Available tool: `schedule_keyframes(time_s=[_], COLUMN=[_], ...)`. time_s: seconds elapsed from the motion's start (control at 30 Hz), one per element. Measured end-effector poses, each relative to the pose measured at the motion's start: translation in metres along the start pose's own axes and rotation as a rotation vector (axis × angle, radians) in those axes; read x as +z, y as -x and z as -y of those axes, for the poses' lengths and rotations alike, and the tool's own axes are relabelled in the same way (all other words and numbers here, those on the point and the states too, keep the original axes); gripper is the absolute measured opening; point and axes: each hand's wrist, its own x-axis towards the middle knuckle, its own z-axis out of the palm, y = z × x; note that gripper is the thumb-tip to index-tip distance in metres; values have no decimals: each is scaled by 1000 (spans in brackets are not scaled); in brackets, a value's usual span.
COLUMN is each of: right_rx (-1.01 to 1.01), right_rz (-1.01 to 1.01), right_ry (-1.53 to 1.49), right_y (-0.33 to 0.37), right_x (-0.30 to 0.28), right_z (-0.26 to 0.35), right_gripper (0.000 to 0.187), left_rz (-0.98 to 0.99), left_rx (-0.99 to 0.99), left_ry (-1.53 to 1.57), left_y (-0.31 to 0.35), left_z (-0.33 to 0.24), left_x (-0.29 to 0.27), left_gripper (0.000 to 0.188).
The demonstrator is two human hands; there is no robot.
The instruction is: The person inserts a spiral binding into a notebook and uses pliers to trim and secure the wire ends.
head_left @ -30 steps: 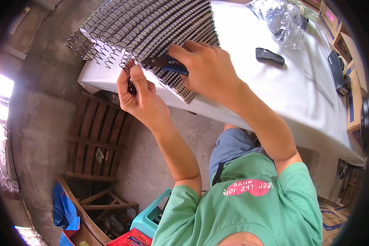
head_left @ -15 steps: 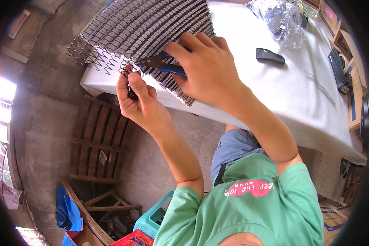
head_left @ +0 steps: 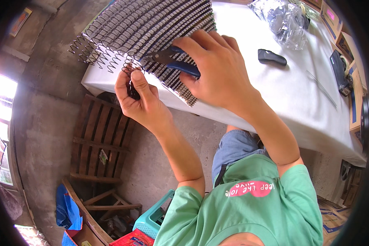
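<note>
A stack of spiral-bound notebooks (head_left: 151, 25) lies at the table's left end, its rows of black coils facing up. Loose coil ends (head_left: 86, 51) stick out past the stack's left edge. My right hand (head_left: 223, 69) grips wire cutters (head_left: 164, 56) with blue handles, their jaws at the near edge of the stack, close to my left fingertips. Thumb and fingers of my left hand (head_left: 142, 96) pinch a dark plastic coil (head_left: 129, 67) just beyond the stack's corner. More dark coil pieces (head_left: 132, 91) show inside that palm, partly hidden by the fingers.
On the white-covered table (head_left: 250, 90) lie a black handheld object (head_left: 272, 57), a loose coil (head_left: 322, 89) and clear plastic wrapping (head_left: 285, 24). Cardboard boxes (head_left: 355, 98) line the right. Below left are a slatted wooden chair (head_left: 98, 139) and a turquoise stool (head_left: 151, 217).
My right hand and the cutters have shifted slightly right, drawing the jaws a little away from my left fingertips. My left hand keeps its pinch nearly in place.
</note>
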Motion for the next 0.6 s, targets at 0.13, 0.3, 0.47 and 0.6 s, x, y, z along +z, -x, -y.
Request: schedule_keyframes(time_s=[0.13,0.3,0.47,0.6], right_rx=[-1,-34,3,26], right_rz=[37,49,135,111], right_ry=[30,37,-4,-23], right_y=[-5,-8,-10,-10], right_x=[4,8,8,-1], right_z=[4,6,-2,0], right_gripper=[44,33,33,38], left_rz=[1,29,-55,-68], left_rx=[-2,-18,49,36], left_ry=[-59,-11,-63,-80], left_y=[1,-1,-3,-5], left_z=[-10,-7,-1,-3], left_x=[5,3,12,8], left_gripper=[25,26,23,24])
